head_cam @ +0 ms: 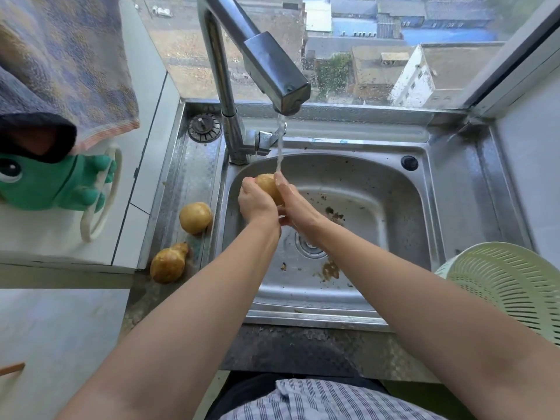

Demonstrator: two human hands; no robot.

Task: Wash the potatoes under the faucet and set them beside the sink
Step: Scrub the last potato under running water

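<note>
Over the steel sink (pixel 378 189) I hold a yellow-brown potato (pixel 268 184) between both hands, right under the running stream from the faucet (pixel 272 74). My left hand (pixel 257 204) wraps its left side. My right hand (pixel 295 204) presses against its right side, fingers in the water. Two more potatoes lie on the steel ledge left of the basin: a round potato (pixel 195 217) and a knobbly potato (pixel 168 262) nearer to me.
A pale green colander (pixel 509 283) stands at the sink's right front corner. Dirt bits lie around the drain (pixel 310 245). A sink strainer plug (pixel 205 127) rests at the back left. A towel (pixel 60 65) and a green frog-shaped hook (pixel 51 183) hang at left.
</note>
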